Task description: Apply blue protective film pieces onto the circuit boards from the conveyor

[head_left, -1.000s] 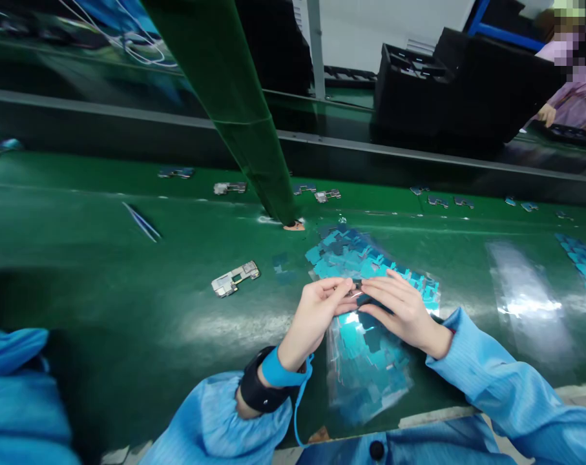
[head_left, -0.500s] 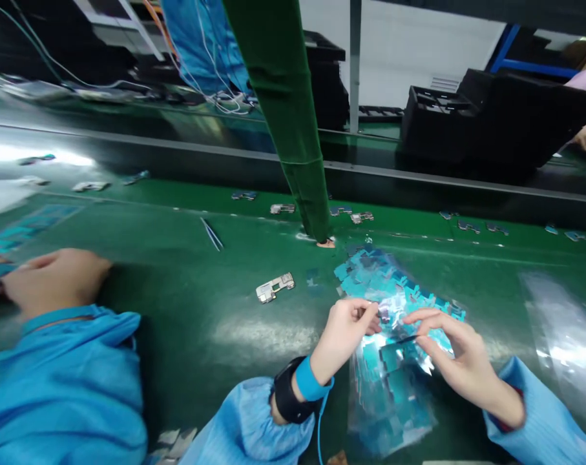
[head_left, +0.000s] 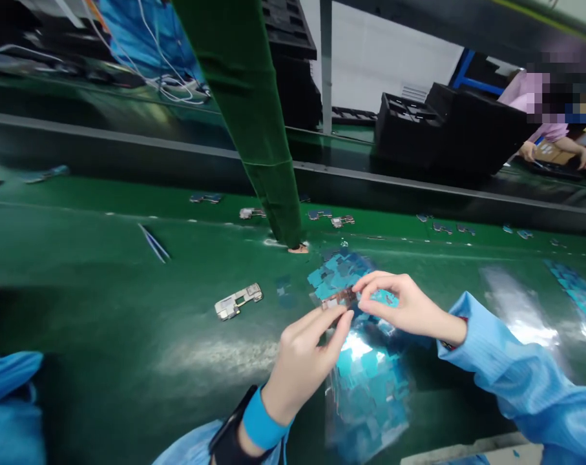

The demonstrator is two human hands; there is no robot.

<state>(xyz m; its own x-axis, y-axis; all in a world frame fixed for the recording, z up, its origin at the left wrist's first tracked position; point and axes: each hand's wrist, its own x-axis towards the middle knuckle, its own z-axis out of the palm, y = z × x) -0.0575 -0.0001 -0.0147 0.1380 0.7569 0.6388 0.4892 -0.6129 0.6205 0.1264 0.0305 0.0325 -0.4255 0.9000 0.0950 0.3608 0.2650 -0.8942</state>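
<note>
My left hand (head_left: 312,355), with a blue band at its wrist, pinches a small circuit board (head_left: 340,299) from below. At the board's right end, the fingertips of my right hand (head_left: 399,303) are closed on it too. Under both hands lies a pile of blue film pieces (head_left: 370,394) on clear sheets. Left of them another circuit board (head_left: 238,301) rests flat on the green table. Blue-grey tweezers (head_left: 154,243) lie farther left.
A green-wrapped post (head_left: 268,148) rises behind the pile. Several small boards line a green strip (head_left: 384,226) at the back. A blue sleeve (head_left: 11,400) is at the left edge. Across the bench, a person in pink (head_left: 557,132) works near a black box (head_left: 448,129).
The view has shifted right. My hands have come together over the film pile, and a small board now shows between them. The other person's hand at the left has almost left the view.
</note>
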